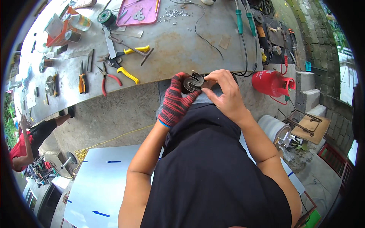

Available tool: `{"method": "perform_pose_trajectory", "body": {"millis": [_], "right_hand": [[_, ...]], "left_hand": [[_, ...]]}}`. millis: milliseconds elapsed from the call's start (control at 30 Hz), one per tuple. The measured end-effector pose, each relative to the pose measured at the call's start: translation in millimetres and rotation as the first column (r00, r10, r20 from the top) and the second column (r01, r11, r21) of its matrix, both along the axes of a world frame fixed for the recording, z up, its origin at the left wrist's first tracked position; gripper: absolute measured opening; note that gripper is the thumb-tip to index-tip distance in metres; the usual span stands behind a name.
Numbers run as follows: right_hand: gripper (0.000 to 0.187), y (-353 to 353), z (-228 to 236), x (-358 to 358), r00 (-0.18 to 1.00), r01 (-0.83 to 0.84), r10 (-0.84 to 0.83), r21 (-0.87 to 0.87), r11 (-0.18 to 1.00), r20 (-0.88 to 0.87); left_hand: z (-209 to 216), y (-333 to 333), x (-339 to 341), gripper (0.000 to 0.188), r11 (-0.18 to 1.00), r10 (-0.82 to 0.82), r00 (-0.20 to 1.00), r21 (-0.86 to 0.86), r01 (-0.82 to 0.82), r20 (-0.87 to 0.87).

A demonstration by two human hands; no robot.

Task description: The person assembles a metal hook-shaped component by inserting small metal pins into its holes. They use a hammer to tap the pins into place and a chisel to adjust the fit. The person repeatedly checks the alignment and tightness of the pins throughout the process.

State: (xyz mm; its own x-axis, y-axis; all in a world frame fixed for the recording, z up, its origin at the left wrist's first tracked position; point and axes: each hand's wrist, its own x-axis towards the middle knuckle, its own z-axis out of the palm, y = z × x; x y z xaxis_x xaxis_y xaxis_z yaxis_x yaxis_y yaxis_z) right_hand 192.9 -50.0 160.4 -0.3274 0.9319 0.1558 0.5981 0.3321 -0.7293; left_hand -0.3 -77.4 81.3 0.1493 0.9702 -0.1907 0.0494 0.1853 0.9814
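Observation:
In front of my waist, at the table's near edge, I hold a small round metal piece [194, 82] with curved strips inside it. My left hand [176, 102], in a red and black striped knit glove, is wrapped round its left side. My bare right hand [227, 95] has thumb and fingers closed at the right side of the piece; the fingertips are partly hidden. On the metal table [167, 49], left of my hands, lie yellow-handled snips [129, 73], red-handled pliers [104, 79], orange-handled pliers [82, 80] and a T-shaped metal bar [145, 57].
A pink tray [142, 19], scattered small metal bits [173, 14], a green spool [106, 17] and an orange basket [57, 40] are farther back. Green-handled cables [238, 21] trail off the right edge towards a red gas cylinder [266, 83]. Another person [24, 148] is at far left.

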Motion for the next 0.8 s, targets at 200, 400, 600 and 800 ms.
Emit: {"method": "perform_pose_trajectory", "body": {"millis": [200, 400, 600, 800], "right_hand": [[0.027, 38, -21, 12, 0.998, 0.07, -0.07, 0.018, 0.997, 0.002], [0.021, 76, -42, 17, 0.99, 0.139, -0.14, -0.058, 0.989, -0.005], [0.017, 120, -64, 9, 0.988, 0.149, -0.152, -0.079, 0.986, -0.025], [0.013, 177, -89, -12, 0.992, 0.124, -0.123, -0.104, 0.987, 0.007]], "left_hand": [[-69, 71, -31, 0.062, 0.961, 0.143, 0.954, 0.269, -0.07, -0.264], [-106, 109, -40, 0.06, 0.867, 0.25, 0.812, 0.496, 0.055, -0.527], [-106, 112, -37, 0.06, 0.923, 0.163, 0.753, 0.368, 0.112, -0.638], [-100, 113, -37, 0.06, 0.924, 0.131, 0.727, 0.348, 0.156, -0.674]]}}
